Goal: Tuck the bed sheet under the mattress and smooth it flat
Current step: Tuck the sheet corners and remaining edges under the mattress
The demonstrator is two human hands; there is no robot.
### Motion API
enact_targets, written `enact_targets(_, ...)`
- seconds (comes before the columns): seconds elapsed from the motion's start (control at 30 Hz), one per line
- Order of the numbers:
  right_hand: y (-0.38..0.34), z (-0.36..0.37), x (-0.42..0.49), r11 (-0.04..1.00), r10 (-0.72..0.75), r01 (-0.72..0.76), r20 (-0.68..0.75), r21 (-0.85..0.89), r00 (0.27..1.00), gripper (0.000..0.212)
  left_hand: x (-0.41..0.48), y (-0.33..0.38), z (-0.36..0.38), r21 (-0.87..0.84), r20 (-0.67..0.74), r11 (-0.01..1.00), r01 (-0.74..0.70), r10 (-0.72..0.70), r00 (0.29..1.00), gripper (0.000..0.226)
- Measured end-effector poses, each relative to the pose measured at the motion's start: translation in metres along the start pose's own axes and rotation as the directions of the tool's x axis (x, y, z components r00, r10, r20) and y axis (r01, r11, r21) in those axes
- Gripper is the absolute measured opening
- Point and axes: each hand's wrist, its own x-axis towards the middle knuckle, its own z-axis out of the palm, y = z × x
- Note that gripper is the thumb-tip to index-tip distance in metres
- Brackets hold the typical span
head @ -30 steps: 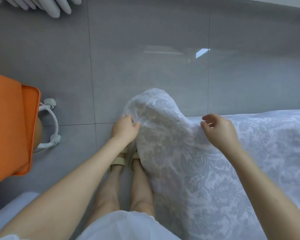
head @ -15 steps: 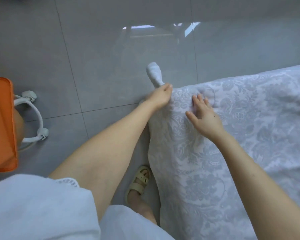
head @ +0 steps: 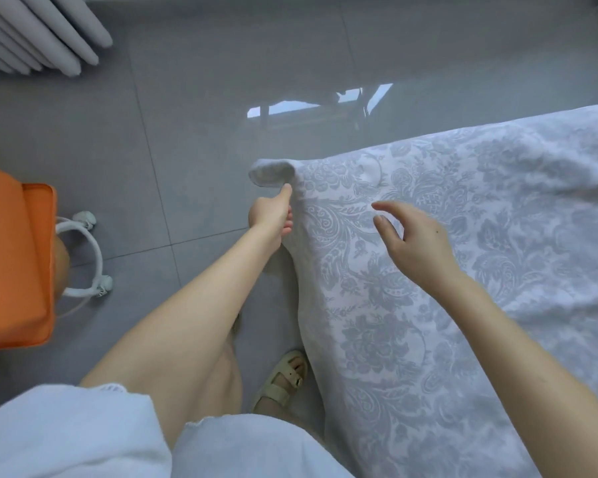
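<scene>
1. The bed sheet [head: 463,270], white with a grey floral pattern, covers the bed from the middle of the view out to 3 and 5 o'clock. Its near side hangs down toward the grey tiled floor [head: 187,115].
2. At the bed's corner, just toward 12 o'clock from the centre, a bunched nub of sheet [head: 271,172] juts out toward 9 o'clock over the floor.
3. The left hand [head: 271,215] sits at that corner, at 6 o'clock of the nub. Its thumb is stretched up and touches the fabric, and its other fingers are curled against the hanging side. Whether they pinch the cloth cannot be told.
4. The right hand [head: 418,239], at 3 o'clock of the left, is over the top of the sheet. Its fingers are apart and loosely curved, holding nothing, and a shadow lies under the fingertips.
5. A beige sandal [head: 283,381] stands on the floor at 6 o'clock, just beside the hanging sheet.
6. An orange cushion [head: 14,257] is at 9 o'clock, with a white ring frame [head: 95,257] beside it.
7. Pale pleated folds [head: 38,32] hang at 11 o'clock.
</scene>
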Motion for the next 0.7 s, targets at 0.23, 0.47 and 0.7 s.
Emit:
enact_targets(0.23, -0.013, 0.002, 0.082, 0.987, -0.097, 0.1, 0.034, -0.123, 0.995, 0.032, 0.044, 0.05, 0.03, -0.058, 0.108, 0.984, 0.166, -0.159, 0.981, 0.064)
enact_targets(0.47, -0.027, 0.032, 0.2, 0.958, 0.0, 0.112, 0.391, -0.263, 0.92, 0.038, 0.094, 0.066, 0.036, 0.246, -0.046, 0.96, 0.134, -0.127, 0.991, 0.02)
enact_targets(0.7, -0.019, 0.054, 0.243, 0.945, 0.318, -0.15, 0.706, -0.291, 0.633, 0.066, 0.118, 0.059, 0.026, 0.108, 0.004, 0.979, 0.172, -0.173, 0.985, 0.015)
